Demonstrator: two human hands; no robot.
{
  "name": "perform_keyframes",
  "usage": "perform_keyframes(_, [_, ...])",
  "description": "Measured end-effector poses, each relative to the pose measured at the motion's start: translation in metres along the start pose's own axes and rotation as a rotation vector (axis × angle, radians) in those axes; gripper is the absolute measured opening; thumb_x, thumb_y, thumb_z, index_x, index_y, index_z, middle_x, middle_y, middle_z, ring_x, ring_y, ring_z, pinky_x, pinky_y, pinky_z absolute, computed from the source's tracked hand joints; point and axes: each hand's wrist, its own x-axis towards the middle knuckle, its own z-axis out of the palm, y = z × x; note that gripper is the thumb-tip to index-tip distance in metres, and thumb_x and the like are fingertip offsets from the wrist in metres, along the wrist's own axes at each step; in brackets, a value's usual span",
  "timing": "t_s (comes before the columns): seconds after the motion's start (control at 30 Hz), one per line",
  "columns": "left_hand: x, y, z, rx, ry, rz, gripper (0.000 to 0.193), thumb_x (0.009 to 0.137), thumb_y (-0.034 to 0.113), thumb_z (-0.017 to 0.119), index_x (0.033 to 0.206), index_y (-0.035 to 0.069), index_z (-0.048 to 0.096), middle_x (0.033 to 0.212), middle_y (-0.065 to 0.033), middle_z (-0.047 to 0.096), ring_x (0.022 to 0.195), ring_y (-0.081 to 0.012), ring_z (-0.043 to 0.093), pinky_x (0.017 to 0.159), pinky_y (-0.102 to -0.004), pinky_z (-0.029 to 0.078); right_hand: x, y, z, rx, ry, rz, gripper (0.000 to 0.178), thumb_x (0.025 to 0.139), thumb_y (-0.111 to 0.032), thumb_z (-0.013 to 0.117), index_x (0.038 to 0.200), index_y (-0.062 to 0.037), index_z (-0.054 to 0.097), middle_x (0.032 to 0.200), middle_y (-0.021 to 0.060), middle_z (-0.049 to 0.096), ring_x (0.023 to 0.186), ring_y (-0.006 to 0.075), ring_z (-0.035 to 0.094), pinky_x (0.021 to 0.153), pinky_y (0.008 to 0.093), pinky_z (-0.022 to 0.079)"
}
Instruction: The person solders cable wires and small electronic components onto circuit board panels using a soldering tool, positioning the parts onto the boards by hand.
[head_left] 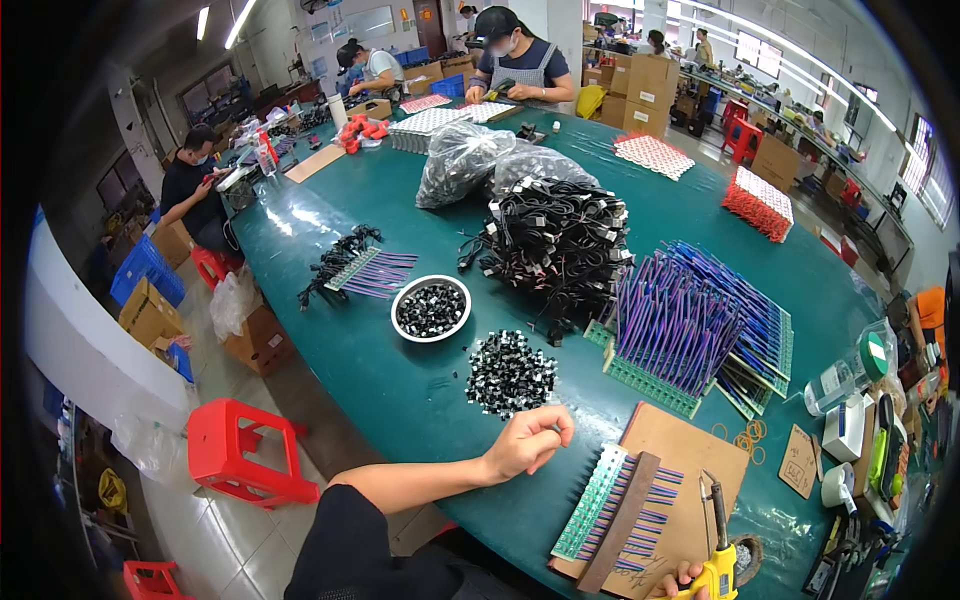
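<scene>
My left hand (528,440) is above the near table edge with its fingers curled together, beside a pile of small black and white parts (512,374). Whatever its fingertips may hold is hidden. At the lower edge, my right hand (682,580) grips a yellow soldering gun (718,574), its thin tip and feed tube pointing away from me. Between the hands, a green circuit board strip (590,502) with purple and blue wires lies on a brown backing board (690,438). A dark brown bar (622,522) rests across the wires.
Beyond the pile stand a white bowl of small parts (431,308), a heap of black cables (555,240) and stacked wired boards (690,320). Rubber bands (750,440) and a clear bottle (840,380) are at right. A red stool (245,452) stands left; other people sit across the table.
</scene>
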Motion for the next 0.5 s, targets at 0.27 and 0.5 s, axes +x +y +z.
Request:
perform_keyframes(0.27, [0.011,-0.012,-0.002,-0.266,0.065,0.097,0.006,0.069,0.0,0.041,0.073,0.006,0.042,0.071,-0.0041,0.045,0.061,-0.0121,0.043,0.052,-0.0241,0.037,0.007,0.005,-0.01,-0.002,0.038,-0.026,0.039,0.082,-0.014,0.06,0.113,-0.0001,0.041,0.096,0.0097,0.045,0.078,0.0194,0.044,0.071,0.0293,0.041])
perform_keyframes(0.5, [0.013,-0.004,0.001,-0.486,0.206,0.012,0.017,0.06,-0.003,0.039,0.073,0.008,0.035,0.072,-0.0035,0.037,0.065,-0.0134,0.037,0.05,-0.0247,0.033,-0.01,-0.001,-0.065,-0.088,0.02,0.001,0.042,0.08,-0.015,0.061,0.114,0.0011,0.042,0.097,0.0104,0.046,0.08,0.0195,0.044,0.07,0.0287,0.042])
